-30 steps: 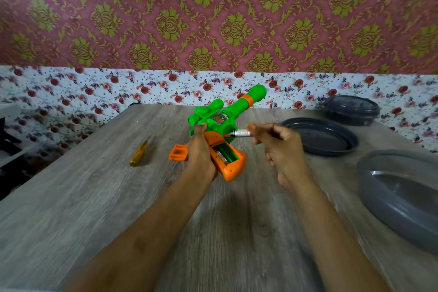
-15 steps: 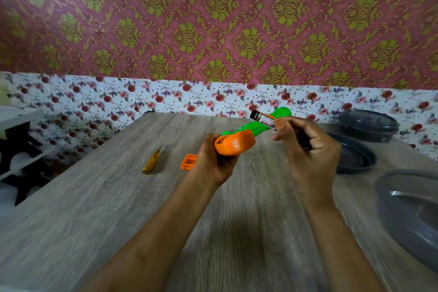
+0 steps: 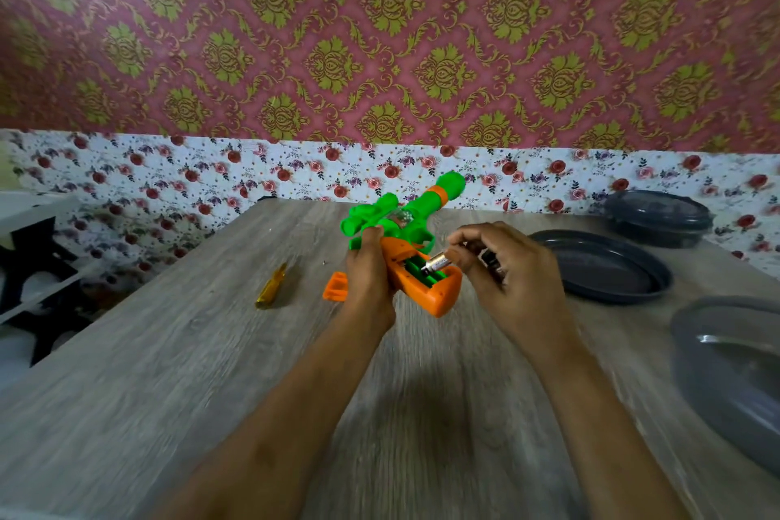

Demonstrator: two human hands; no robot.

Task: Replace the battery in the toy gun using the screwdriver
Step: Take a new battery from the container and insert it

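I've got my left grip [image 3: 371,266] wrapped round the toy gun [image 3: 405,224], right grip [image 3: 506,270] pinching the battery [image 3: 437,264] over the open bay; next, line up polarity and press it down.

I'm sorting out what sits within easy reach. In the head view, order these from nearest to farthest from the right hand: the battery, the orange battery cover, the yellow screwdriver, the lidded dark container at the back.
1. battery: in the right hand fingertips, over the toy gun compartment.
2. orange battery cover: on the table, past the left hand.
3. lidded dark container and yellow screwdriver: opposite sides, too close to call.
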